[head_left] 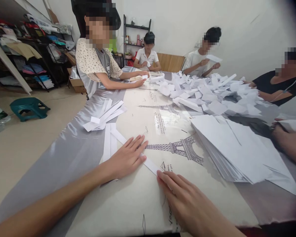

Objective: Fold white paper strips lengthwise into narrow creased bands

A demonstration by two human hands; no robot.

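A narrow folded strip of white paper (151,165) lies slantwise on the table. My left hand (127,156) rests flat over its middle, fingers spread, pressing it down. At the near end of that strip, my right hand (185,197) pinches the paper, its fingers close together and the thumb mostly hidden. Just beyond my left forearm are a couple of other white strips (110,141), partly covered by the hand. Farther off is a loose heap of folded paper strips (106,117). To the right of my hands sits a thick stack of white sheets (232,148).
A large pile of folded white papers (212,90) covers the table's far right. The printed tablecloth (108,204) shows Eiffel towers. Several people sit around the table, some handling paper. A green stool (29,107) stands on the floor at left, near cluttered shelves (34,62).
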